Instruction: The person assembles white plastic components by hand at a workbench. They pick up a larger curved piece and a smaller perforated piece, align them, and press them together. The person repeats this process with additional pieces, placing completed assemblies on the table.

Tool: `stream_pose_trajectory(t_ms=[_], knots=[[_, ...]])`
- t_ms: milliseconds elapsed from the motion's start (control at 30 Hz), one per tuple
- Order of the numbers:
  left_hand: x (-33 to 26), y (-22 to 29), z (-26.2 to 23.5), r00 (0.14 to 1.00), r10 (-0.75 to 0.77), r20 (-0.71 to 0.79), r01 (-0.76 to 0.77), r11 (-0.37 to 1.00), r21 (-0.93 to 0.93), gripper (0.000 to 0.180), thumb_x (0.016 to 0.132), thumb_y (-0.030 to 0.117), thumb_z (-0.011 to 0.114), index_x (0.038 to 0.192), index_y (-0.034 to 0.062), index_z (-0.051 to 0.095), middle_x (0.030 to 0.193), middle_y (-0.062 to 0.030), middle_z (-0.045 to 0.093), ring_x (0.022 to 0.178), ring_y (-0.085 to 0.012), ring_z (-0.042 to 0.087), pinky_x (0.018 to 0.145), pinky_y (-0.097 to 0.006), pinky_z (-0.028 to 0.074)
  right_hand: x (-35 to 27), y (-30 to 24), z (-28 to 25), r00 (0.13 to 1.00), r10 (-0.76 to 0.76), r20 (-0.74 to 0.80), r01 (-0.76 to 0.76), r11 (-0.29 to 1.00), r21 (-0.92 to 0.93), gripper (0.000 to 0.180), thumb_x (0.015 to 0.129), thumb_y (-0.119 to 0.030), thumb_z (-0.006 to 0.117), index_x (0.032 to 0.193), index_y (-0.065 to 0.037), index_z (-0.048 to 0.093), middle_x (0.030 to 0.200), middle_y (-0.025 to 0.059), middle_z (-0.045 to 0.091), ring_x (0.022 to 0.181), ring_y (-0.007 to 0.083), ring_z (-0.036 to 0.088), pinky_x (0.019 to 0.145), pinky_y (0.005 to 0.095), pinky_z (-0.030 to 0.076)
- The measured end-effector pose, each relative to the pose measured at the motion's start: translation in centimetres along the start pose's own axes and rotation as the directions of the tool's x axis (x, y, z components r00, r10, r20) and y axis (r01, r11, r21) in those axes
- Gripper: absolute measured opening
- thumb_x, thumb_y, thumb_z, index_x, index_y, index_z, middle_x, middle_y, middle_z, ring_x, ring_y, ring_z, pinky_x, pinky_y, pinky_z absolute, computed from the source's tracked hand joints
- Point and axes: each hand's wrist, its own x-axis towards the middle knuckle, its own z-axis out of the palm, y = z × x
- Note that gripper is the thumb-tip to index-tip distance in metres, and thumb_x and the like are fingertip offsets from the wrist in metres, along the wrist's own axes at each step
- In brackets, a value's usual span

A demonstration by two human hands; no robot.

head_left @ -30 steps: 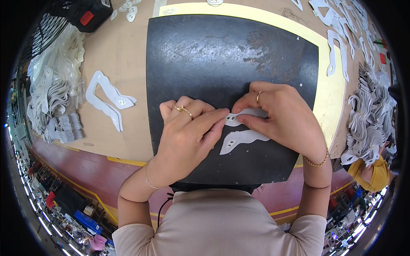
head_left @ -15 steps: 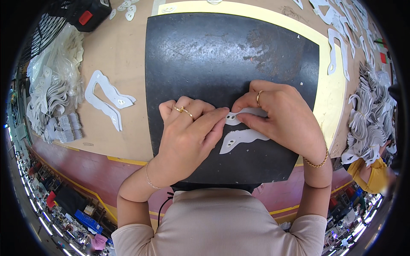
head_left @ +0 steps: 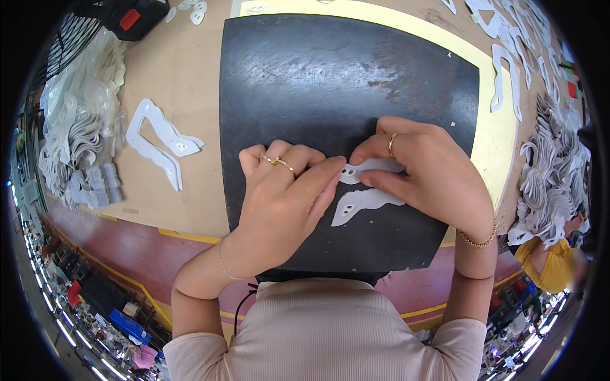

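A thin white cut-out piece [head_left: 362,202] with two curved arms and small holes lies on a black mat [head_left: 330,76]. My left hand [head_left: 286,197], wearing a gold ring, presses its fingertips on the upper arm of the piece near the holes. My right hand [head_left: 422,171], also ringed and with a gold bracelet at the wrist, pinches the same piece from the right and covers its right end. Both hands rest on the mat's near half.
A similar white cut-out [head_left: 159,140] lies on the brown table left of the mat. Piles of white pieces [head_left: 76,146] sit at the far left and more white pieces [head_left: 549,184] at the right. A black box with a red button [head_left: 130,16] stands at the top left. A yellow board [head_left: 502,140] shows under the mat.
None of note: both hands stay on the white piece, with only slight finger shifts.
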Motion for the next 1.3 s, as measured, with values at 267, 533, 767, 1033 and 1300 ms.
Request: stream_pose_trajectory(t_ms=[267,533,767,1033,1300], knots=[[-0.2,-0.05,0.33,0.999,0.029,-0.032,-0.028,1.0,0.01,0.03,0.076,0.006,0.08,0.105,0.0076,0.074,0.092,0.0006,0.061,0.084,-0.0184,0.055,0.08,-0.038,0.031,0.21,-0.54,-0.23,0.998,0.038,0.058,-0.038,0.999,-0.009,0.023,0.081,-0.012,0.078,0.101,-0.002,0.074,0.09,0.0147,0.068,0.082,0.0375,0.066,0.073,0.0423,0.052],[-0.36,-0.1,0.41,0.999,0.04,-0.036,-0.04,0.999,0.018,0.03,0.076,0.006,0.079,0.106,0.0061,0.073,0.095,-0.0012,0.061,0.086,-0.0195,0.054,0.081,-0.039,0.033,0.61,-0.9,-0.35,0.998,0.022,0.062,-0.017,0.996,-0.086,0.022,0.08,-0.012,0.077,0.1,-0.003,0.074,0.087,0.0158,0.065,0.08,0.038,0.065,0.072,0.0437,0.051],[-0.23,0.22,0.18,1.0,-0.005,-0.029,0.005,1.0,0.014,0.025,0.081,0.006,0.081,0.106,0.0084,0.076,0.093,0.0007,0.067,0.084,-0.0175,0.058,0.083,-0.037,0.035,0.35,-1.08,-0.02,0.998,0.069,0.012,-0.069,0.996,-0.057,0.022,0.078,-0.008,0.078,0.1,-0.003,0.075,0.083,0.0151,0.062,0.075,0.0368,0.063,0.068,0.0418,0.05],[-0.22,0.18,0.39,0.999,-0.009,-0.045,0.01,1.0,0.019,0.025,0.081,0.006,0.081,0.104,0.0092,0.076,0.091,0.0021,0.066,0.083,-0.0166,0.058,0.083,-0.037,0.035,0.34,-0.98,0.17,0.997,0.078,-0.003,-0.079,0.997,-0.005,0.022,0.079,-0.008,0.078,0.1,-0.003,0.074,0.084,0.0146,0.063,0.074,0.0356,0.064,0.066,0.0409,0.049],[-0.26,0.28,0.35,0.999,-0.025,-0.044,0.026,0.999,0.024,0.025,0.08,0.006,0.082,0.104,0.0101,0.076,0.09,0.0028,0.066,0.083,-0.0164,0.058,0.083,-0.037,0.035,0.21,-1.01,0.11,0.997,0.079,-0.01,-0.079,0.997,0.013,0.02,0.08,-0.008,0.078,0.1,-0.003,0.073,0.086,0.0126,0.064,0.071,0.0322,0.063,0.063,0.0386,0.049]])
